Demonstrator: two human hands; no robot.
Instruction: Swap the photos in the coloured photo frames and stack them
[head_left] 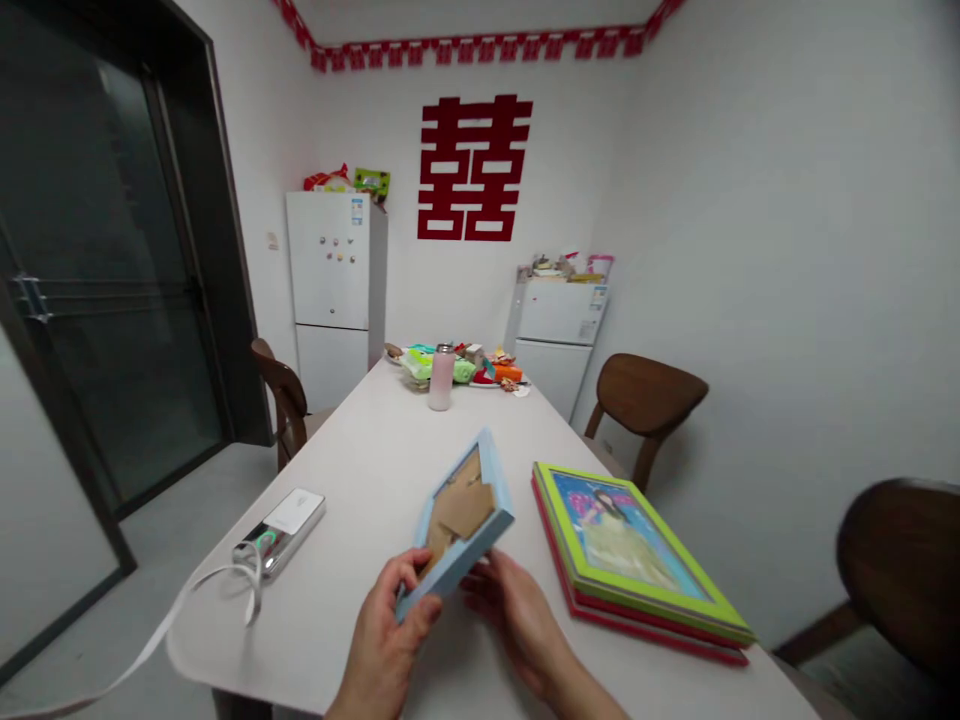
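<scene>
A light blue picture frame [486,470] is held tilted above the near part of the table, its brown cardboard back facing me. A piece of the cardboard [466,508] stands up from the back like a stand flap. My left hand [394,620] grips the near left corner, thumb on the outer edge and fingers over the rim. From the right, my right hand [514,610] has its curled fingers at the frame's lower edge and underside, where the fingertips are partly hidden. The front of the frame is out of sight.
Right of my hands lies a stack of picture frames, a green one [637,545] over red. At left sits a power bank [281,530] with a white cable [169,615]. A pink bottle [442,378] and snack packets [420,365] occupy the table's far end. Wooden chairs [651,390] flank it.
</scene>
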